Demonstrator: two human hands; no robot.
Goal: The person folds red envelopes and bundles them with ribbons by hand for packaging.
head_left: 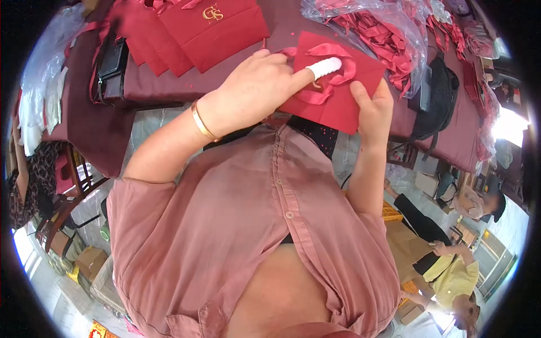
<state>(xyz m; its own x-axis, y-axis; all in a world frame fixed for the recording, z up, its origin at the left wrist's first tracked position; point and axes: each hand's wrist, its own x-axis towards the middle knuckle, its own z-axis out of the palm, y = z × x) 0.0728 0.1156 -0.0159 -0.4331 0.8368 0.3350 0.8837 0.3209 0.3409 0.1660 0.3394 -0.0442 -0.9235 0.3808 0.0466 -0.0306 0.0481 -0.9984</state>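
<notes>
A small red paper gift bag (338, 110) with pink-red ribbon handles (350, 69) is held up in front of my shirt, at the table's near edge. My right hand (373, 107) grips its right edge, thumb on the near face. My left hand (253, 84) reaches across from the left with its fingers curled by the ribbon. One of its digits wears a white ribbed finger cot (325, 68) and presses over the ribbon loop on the bag's face. A strip of ribbon runs under these fingers. Part of a gold mark shows beneath the cot.
Larger red paper bags (220, 42) with gold lettering lie stacked on the maroon-covered table (152, 84). Clear plastic (417, 34) holds loose red ribbons (369, 36) at the right. A black backpack (439, 96) hangs at the table's edge. Another person in yellow (453, 279) is at lower right.
</notes>
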